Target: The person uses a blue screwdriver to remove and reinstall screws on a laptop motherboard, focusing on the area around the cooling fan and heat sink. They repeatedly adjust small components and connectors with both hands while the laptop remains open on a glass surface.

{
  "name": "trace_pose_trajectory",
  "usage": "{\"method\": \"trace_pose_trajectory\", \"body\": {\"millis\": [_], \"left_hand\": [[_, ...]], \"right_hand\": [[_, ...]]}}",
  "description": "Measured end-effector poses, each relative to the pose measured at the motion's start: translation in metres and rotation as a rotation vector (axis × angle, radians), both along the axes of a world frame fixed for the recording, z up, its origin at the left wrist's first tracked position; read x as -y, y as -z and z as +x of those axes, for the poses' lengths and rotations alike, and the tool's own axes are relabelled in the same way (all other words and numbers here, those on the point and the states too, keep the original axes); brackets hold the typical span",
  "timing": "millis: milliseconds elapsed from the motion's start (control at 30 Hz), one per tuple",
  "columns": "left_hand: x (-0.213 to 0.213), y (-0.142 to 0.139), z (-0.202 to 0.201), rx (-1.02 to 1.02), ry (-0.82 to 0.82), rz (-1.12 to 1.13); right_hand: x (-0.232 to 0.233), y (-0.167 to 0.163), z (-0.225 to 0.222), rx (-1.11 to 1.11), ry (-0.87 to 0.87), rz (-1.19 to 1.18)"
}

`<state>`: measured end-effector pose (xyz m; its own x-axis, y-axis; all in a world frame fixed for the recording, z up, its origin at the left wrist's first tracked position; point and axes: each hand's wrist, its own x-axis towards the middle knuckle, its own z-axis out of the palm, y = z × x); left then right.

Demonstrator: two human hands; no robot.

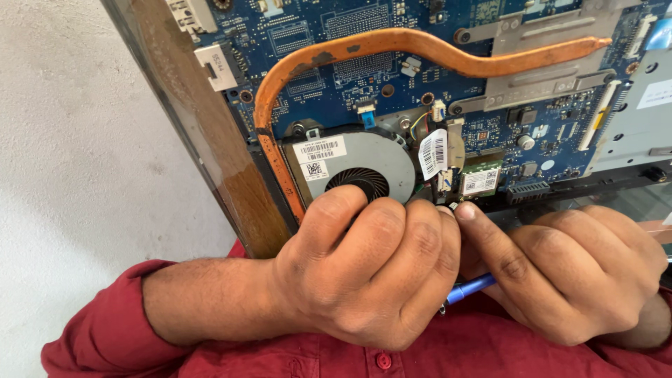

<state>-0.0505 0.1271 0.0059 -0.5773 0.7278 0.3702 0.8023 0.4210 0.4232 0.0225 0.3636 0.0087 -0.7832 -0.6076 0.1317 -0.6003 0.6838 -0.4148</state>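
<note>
While cooling fan [360,168] is still sitting seated on blue circuit board [364,77], left hand [364,269] and right hand [567,269] are pinching together at its edge, right curling around blue-handled tool [470,288].

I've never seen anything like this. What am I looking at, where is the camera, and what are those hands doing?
The one picture comes from a camera worn on a person's head, looking down at their own two bare hands. No robot is here. In front lies an opened computer: a blue circuit board, a copper pipe curving across it, and a round cooling fan. The left hand rests its fingers on the fan's lower edge. The right hand meets it beside the fan and holds a blue-handled tool; its tip is hidden. The red sleeves are the person's own.
</note>
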Motion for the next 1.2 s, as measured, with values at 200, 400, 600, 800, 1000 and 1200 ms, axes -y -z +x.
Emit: {"method": "trace_pose_trajectory", "body": {"millis": [200,400,600,800,1000,1200], "left_hand": [[0.001,0.000,0.000,0.006,0.002,-0.008],[0.000,0.001,0.002,0.011,-0.001,-0.006],[0.001,-0.001,0.001,0.016,-0.003,0.000],[0.000,0.000,0.002,0.031,-0.018,0.000],[0.001,-0.003,0.001,0.041,-0.011,-0.037],[0.000,-0.003,0.001,0.029,-0.029,-0.050]], "right_hand": [[0.004,0.007,-0.002,-0.100,0.021,-0.045],[0.004,0.010,0.001,-0.096,0.049,-0.065],[0.002,0.002,-0.001,-0.024,0.035,-0.051],[-0.001,-0.002,0.001,-0.001,0.003,-0.020],[-0.001,0.005,0.001,-0.066,0.011,-0.059],[0.002,0.006,0.000,-0.076,0.028,-0.059]]}}
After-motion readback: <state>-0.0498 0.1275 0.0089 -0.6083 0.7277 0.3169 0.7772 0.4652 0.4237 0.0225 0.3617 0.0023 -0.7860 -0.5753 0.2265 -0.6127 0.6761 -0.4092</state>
